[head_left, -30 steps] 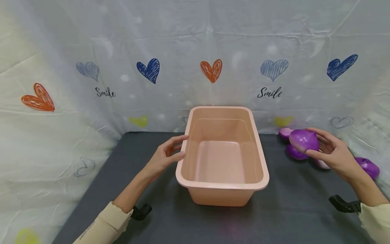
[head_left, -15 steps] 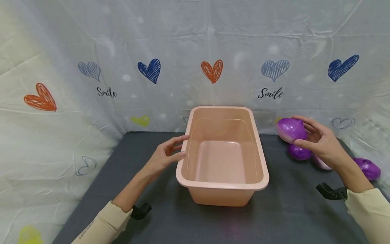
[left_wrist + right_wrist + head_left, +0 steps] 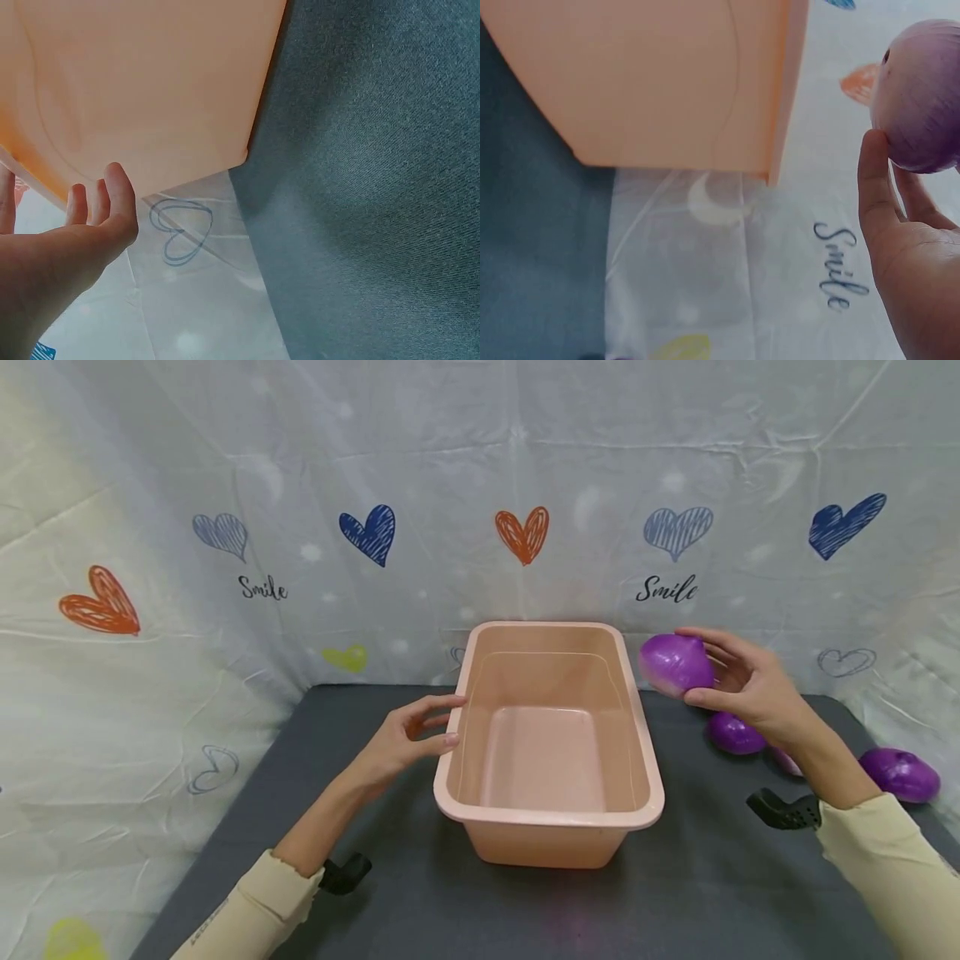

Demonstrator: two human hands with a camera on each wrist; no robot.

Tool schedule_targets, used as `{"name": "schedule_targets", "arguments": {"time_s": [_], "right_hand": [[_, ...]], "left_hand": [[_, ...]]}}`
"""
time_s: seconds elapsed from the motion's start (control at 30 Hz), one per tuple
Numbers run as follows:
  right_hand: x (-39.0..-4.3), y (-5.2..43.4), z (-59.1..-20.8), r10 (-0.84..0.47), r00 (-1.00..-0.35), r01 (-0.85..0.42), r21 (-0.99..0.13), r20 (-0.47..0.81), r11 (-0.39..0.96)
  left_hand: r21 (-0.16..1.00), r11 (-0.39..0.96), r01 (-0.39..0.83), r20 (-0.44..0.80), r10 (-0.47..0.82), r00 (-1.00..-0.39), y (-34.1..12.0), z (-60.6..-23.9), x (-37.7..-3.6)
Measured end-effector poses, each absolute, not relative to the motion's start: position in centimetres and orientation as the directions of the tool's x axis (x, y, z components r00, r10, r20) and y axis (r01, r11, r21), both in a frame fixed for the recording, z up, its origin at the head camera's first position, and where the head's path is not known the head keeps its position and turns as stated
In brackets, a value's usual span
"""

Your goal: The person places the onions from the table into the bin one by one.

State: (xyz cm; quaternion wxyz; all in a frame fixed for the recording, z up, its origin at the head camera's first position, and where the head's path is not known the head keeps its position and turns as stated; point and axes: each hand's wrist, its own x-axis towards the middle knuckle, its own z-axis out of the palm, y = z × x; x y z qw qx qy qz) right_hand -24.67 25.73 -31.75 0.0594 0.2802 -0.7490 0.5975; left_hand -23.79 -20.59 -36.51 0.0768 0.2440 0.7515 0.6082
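A deep peach plastic basin (image 3: 547, 817) stands mid-table in the head view, with nothing inside. My left hand (image 3: 397, 739) rests loosely with its fingertips at the basin's left rim. The left wrist view shows the left hand (image 3: 71, 255) beside the outer wall of the basin (image 3: 165, 75). Between thumb and fingers, my right hand (image 3: 750, 685) holds a glossy purple onion (image 3: 670, 664) in the air, just right of the basin's far right rim. In the right wrist view, the onion (image 3: 926, 105) is partly cut off at the frame's edge.
More purple onions lie on the dark table (image 3: 570, 918) to the right: one onion (image 3: 735, 733) below my right hand, a paler one partly hidden behind the wrist, and another onion (image 3: 900, 774) near the right edge. A white curtain (image 3: 450, 460) with printed hearts hangs behind.
My right hand has carried the onion leftward and slightly up, from above the other onions to near the basin's rim. The left hand has stayed at the basin.
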Motion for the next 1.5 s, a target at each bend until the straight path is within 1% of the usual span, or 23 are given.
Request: {"name": "schedule_targets", "arguments": {"time_s": [0.13, 0.3, 0.63, 0.77, 0.9, 1.07, 1.27, 1.37, 1.5], "right_hand": [[-25.2, 24.6, -31.7, -0.390, -0.810, -0.515, -0.850, 0.438, 0.115], [-25.5, 23.4, -31.8, -0.430, -0.795, -0.524, -0.841, 0.428, 0.131], [-26.0, 21.4, -32.1, -0.557, -0.707, -0.529, -0.849, 0.435, 0.009], [-26.0, 21.2, -32.2, -0.584, -0.687, -0.517, -0.856, 0.431, -0.024], [-25.8, 21.5, -32.3, -0.562, -0.705, -0.525, -0.851, 0.432, 0.006], [-25.2, 22.8, -32.6, -0.470, -0.768, -0.542, -0.833, 0.436, 0.113], [-24.3, 24.9, -33.6, -0.377, -0.832, -0.506, -0.837, 0.408, 0.210], [-23.9, 26.2, -34.3, -0.350, -0.849, -0.485, -0.847, 0.396, 0.218], [-23.6, 28.3, -35.1, -0.337, -0.855, -0.470, -0.864, 0.395, 0.179]], "left_hand": [[0.953, 0.149, 0.262, 0.170, 0.454, -0.875, -20.7, -36.4, -23.7], [0.954, 0.157, 0.254, 0.160, 0.449, -0.879, -20.8, -36.5, -23.5], [0.967, 0.127, 0.222, 0.143, 0.451, -0.881, -20.6, -36.6, -23.3], [0.968, 0.120, 0.220, 0.145, 0.446, -0.883, -20.5, -36.7, -23.3], [0.966, 0.126, 0.227, 0.153, 0.430, -0.890, -20.5, -36.6, -23.3], [0.962, 0.143, 0.234, 0.154, 0.422, -0.893, -20.5, -36.6, -23.3], [0.957, 0.157, 0.243, 0.160, 0.411, -0.897, -20.3, -36.8, -23.3], [0.957, 0.162, 0.239, 0.155, 0.410, -0.899, -20.3, -36.9, -23.3], [0.960, 0.155, 0.235, 0.154, 0.407, -0.900, -20.3, -36.9, -23.2]]}}
